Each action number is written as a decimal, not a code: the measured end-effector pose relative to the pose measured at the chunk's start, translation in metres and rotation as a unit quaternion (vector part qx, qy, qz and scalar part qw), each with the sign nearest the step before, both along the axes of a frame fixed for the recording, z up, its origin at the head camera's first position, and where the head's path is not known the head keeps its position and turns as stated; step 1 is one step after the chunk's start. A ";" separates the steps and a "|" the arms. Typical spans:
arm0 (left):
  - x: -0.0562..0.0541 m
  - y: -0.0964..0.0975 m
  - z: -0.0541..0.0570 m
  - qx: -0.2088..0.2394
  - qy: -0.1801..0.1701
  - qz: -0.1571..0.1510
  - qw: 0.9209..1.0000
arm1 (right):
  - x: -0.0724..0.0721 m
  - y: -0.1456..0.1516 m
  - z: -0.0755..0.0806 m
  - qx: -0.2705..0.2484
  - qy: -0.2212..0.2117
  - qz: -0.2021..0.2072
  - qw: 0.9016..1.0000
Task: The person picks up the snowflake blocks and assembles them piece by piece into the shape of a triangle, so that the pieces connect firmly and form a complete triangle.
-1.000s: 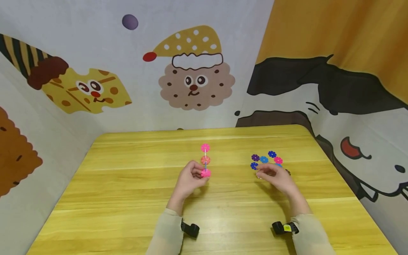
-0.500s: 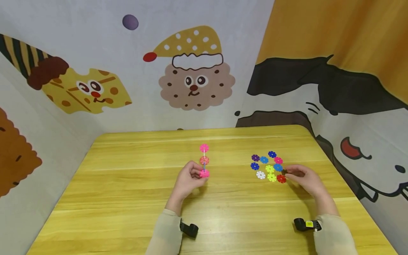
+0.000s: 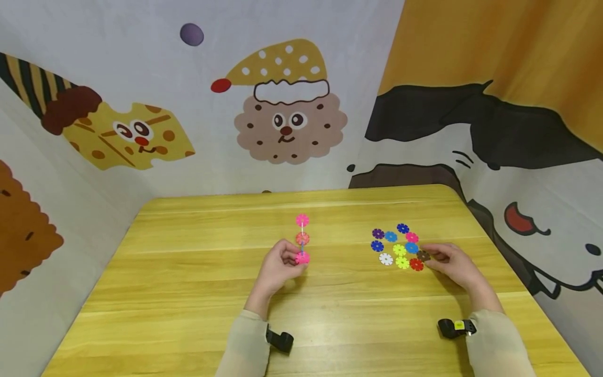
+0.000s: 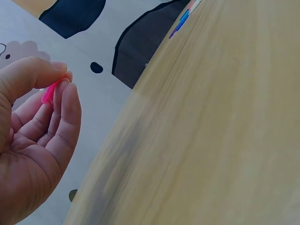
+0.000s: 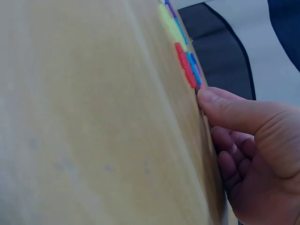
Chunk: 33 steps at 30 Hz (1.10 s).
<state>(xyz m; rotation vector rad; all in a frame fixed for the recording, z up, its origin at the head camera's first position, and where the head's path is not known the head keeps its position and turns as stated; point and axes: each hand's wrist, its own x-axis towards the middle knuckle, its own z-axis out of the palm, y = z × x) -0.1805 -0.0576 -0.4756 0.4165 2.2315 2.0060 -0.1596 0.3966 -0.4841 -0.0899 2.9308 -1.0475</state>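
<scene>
My left hand pinches the pink snowflake disc at the near end of a short chain of interlocked discs. Beyond it the chain runs away through a blue disc seen edge-on, a salmon disc, a white edge-on disc and a pink disc. In the left wrist view, thumb and fingertips meet on the pink disc. To the right, my right hand has thumb and forefinger on the brown disc at the group's right edge; the right wrist view hides that disc.
Loose snowflake discs lie flat beside the right hand: a red disc, a white disc, a purple disc, and several yellow, blue and pink ones. The wooden table ends at a printed curtain.
My right hand has moved right from over the white disc to the brown one, uncovering the yellow and red discs. The left hand still holds the chain, almost in place.
</scene>
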 end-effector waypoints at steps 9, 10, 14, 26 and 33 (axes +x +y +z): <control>0.000 0.002 -0.003 0.011 -0.003 0.001 1.000 | -0.004 0.005 -0.004 0.003 0.018 0.009 1.000; 0.000 0.002 -0.003 0.010 -0.004 0.002 1.000 | -0.005 0.006 -0.004 -0.002 0.014 0.010 1.000; 0.000 0.002 -0.003 0.003 -0.005 0.006 1.000 | -0.003 0.007 -0.003 -0.031 -0.005 -0.007 0.999; 0.001 0.005 -0.001 0.007 0.003 0.001 1.000 | 0.011 -0.014 -0.005 -0.042 0.075 -0.089 0.992; 0.001 0.013 -0.001 0.006 0.007 -0.012 1.000 | 0.014 -0.064 0.013 -0.090 0.084 -0.066 0.990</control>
